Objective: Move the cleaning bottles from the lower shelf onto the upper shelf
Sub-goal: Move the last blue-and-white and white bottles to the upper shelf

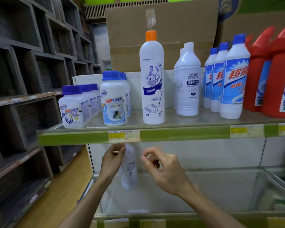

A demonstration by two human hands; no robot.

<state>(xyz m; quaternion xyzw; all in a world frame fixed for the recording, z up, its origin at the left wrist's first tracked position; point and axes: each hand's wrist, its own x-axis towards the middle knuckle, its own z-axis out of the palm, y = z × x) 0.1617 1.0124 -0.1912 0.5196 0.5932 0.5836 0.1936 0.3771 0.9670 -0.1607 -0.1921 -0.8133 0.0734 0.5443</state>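
While the left hand (114, 155) pinches the white bottle's (129, 168) neck — right hand (161, 168) loosely curled, empty — its top could catch the upper shelf (179, 133) edge.

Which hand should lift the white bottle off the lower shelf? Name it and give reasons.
Left. The left hand already has its fingers around the white bottle's neck, just under the upper shelf. The right hand is loosely curled beside it, holding nothing.
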